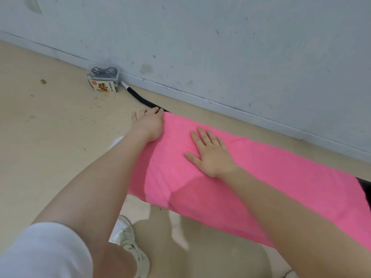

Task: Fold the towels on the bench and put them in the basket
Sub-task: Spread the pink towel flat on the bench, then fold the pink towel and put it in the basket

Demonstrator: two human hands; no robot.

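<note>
A bright pink towel lies spread along the bench, hiding nearly all of it; only a dark bit of the bench shows at the right. My left hand is at the towel's far left end, its fingers curled over the corner of the cloth. My right hand lies flat on top of the towel with the fingers straight and spread, pressing it down. The towel's near edge hangs over the bench side. No basket is in view.
A clear plastic box with dark cables and a printed label stands on the pale floor by the grey wall. A black padded bar runs from it toward the bench end. My white shoe is below.
</note>
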